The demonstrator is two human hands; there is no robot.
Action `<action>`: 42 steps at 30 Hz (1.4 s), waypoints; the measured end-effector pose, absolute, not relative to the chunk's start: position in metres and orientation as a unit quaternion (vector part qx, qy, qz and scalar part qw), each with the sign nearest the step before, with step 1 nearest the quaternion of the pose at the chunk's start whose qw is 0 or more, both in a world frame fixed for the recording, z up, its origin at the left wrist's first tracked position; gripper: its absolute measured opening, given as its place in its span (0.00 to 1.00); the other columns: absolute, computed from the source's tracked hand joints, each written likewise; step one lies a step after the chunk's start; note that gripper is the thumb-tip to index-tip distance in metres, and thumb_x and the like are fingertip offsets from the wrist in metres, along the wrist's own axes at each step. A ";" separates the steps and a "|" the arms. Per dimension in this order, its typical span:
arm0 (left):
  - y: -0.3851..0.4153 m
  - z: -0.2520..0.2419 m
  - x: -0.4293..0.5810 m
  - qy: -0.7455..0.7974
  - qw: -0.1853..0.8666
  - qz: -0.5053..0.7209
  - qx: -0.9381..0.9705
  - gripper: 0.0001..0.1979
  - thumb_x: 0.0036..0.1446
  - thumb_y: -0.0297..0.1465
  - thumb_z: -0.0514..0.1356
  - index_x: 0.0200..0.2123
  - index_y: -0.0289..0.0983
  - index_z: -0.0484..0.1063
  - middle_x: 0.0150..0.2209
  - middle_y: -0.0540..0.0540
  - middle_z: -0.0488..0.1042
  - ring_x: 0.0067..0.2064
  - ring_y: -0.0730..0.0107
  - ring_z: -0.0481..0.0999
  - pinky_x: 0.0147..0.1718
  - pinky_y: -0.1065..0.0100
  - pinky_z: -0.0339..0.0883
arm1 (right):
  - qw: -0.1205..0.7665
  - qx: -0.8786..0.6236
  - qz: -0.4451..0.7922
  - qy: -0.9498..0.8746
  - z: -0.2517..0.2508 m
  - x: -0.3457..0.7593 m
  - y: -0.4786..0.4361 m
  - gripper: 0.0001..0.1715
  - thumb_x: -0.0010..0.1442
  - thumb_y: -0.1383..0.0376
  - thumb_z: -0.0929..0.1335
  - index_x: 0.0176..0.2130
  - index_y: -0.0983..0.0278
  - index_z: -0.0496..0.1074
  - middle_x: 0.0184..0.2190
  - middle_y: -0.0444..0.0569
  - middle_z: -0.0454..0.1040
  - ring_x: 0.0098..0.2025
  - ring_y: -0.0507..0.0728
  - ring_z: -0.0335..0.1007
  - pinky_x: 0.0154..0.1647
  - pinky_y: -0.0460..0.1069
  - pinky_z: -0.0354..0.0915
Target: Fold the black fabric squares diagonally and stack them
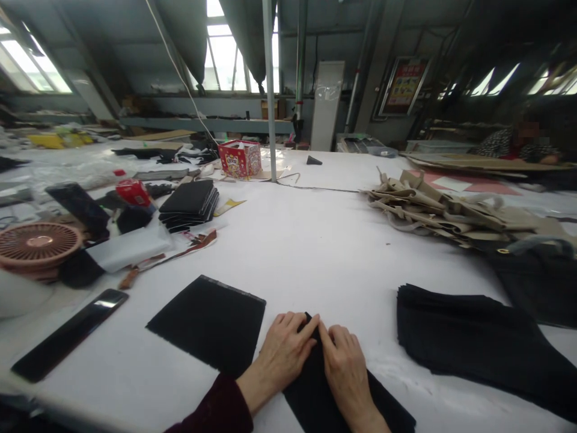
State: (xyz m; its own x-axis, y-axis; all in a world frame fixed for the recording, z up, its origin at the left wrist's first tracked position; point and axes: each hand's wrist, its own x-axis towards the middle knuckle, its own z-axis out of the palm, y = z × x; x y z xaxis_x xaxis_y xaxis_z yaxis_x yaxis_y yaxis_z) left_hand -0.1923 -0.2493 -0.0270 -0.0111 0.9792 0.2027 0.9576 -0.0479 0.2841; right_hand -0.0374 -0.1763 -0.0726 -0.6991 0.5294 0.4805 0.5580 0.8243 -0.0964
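Observation:
A piece of black fabric [311, 385] lies on the white table in front of me, beneath both hands. My left hand [286, 349] has its thumb and fingers closed on the upper edge of this piece. Right beside it, my right hand [346, 364] presses the same edge, its index finger almost meeting the left one. Parts of the edge are hidden under the fingers. A separate flat square of black fabric [211, 322] rests to the left of my hands.
Layered black fabric [469, 337] lies at the right, below a heap of tan strips [442, 210]. On the left are a black phone [67, 337], a round pink fan [40, 243] and a folded black stack [189, 201]. A pole [270, 90] rises behind; a person [514, 144] is far right.

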 end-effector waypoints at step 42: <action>-0.245 -0.032 -0.201 0.712 0.041 0.171 0.679 0.22 0.66 0.41 0.54 0.61 0.45 0.62 0.52 0.47 0.70 0.50 0.61 0.67 0.52 0.56 0.60 | 0.243 -0.275 -0.033 -0.930 -0.072 -0.038 -0.177 0.20 0.66 0.74 0.58 0.56 0.70 0.64 0.34 0.51 0.65 0.36 0.58 0.61 0.39 0.54 0.59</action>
